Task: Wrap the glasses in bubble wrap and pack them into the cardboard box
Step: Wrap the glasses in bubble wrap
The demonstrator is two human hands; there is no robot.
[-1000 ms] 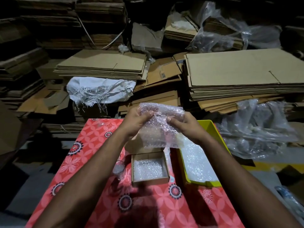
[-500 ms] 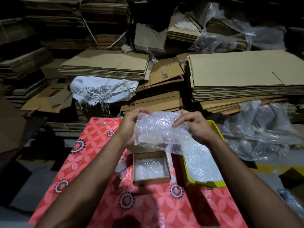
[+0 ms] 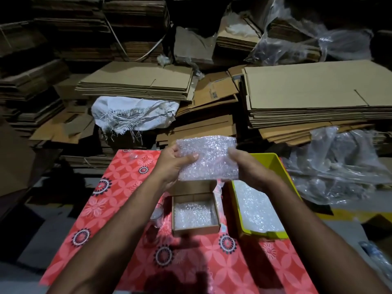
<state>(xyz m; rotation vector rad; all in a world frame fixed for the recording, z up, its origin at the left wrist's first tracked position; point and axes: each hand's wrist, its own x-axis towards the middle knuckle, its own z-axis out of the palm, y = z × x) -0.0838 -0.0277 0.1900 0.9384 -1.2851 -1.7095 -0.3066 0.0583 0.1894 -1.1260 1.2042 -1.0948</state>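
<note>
Bubble wrap bundle (image 3: 209,159) pinched at either end by left hand (image 3: 172,164) and right hand (image 3: 247,167), raised above open cardboard box (image 3: 195,230) already lined with wrap; bare glass (image 3: 157,215) left of box, apparently awaiting wrapping.

Contents of the bubble-wrap bundle (image 3: 209,159) could not be made out through the plastic, cardboard box (image 3: 195,230) far flap was partly hidden behind the bundle, small glass (image 3: 157,215) beside the box was dim and blurred, both forearms were cut off by the bottom edge.
</note>
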